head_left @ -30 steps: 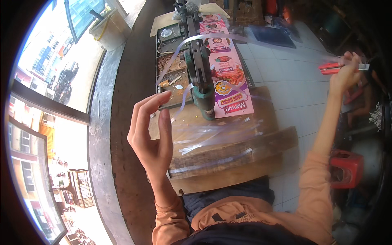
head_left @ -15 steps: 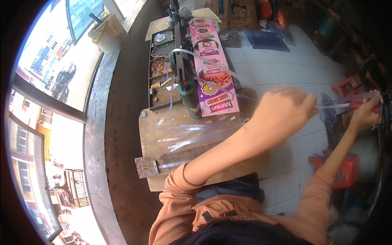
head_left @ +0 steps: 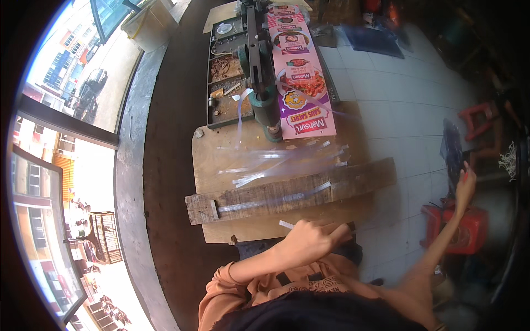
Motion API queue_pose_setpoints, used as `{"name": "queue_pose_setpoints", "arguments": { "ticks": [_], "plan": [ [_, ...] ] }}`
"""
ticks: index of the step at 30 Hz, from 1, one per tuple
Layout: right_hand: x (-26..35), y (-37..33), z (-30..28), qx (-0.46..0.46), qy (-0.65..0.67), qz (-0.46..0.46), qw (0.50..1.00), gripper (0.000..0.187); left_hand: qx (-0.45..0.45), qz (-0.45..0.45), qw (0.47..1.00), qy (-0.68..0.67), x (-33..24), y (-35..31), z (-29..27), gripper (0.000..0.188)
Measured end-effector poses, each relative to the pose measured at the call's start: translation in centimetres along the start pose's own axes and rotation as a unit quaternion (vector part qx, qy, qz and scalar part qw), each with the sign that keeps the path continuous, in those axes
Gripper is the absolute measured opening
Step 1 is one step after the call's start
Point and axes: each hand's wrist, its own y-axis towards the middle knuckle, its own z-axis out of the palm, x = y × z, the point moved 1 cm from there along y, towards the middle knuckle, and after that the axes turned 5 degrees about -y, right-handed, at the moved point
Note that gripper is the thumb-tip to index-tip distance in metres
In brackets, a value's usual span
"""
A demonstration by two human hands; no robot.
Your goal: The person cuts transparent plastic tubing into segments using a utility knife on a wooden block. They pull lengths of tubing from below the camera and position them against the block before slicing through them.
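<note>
Left of centre, a compartmented tray (head_left: 234, 45) is seen beside a green press (head_left: 265, 110); the ribbon arched over the press a second ago is no longer seen there. Loose clear strips (head_left: 254, 177) are spread across the middle, above a wooden bar (head_left: 364, 179). At lower centre, a pale strip (head_left: 286, 224) is gripped in the folded fingers of the left hand (head_left: 314, 243), which has been drawn back from the right of the frame. No strip is now seen stretched between the hands, so its length is judged to have been parted. At far right, something red is glimpsed at the right hand (head_left: 465, 187); its grip cannot be told.
</note>
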Motion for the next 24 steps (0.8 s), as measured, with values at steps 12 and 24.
{"name": "queue_pose_setpoints", "arguments": {
  "ticks": [12, 24],
  "plan": [
    [33.6, 8.0, -20.9, 0.378, 0.609, -0.059, 0.694, 0.03, -0.017, -0.116, 0.993, 0.005, 2.7, -2.8, -0.9, 0.018],
    [36.1, 11.6, -20.5, 0.354, 0.689, -0.032, 0.632, 0.005, -0.023, -0.134, 0.99, -0.029, 2.9, -6.2, -0.1, 0.014]
  ]
}}
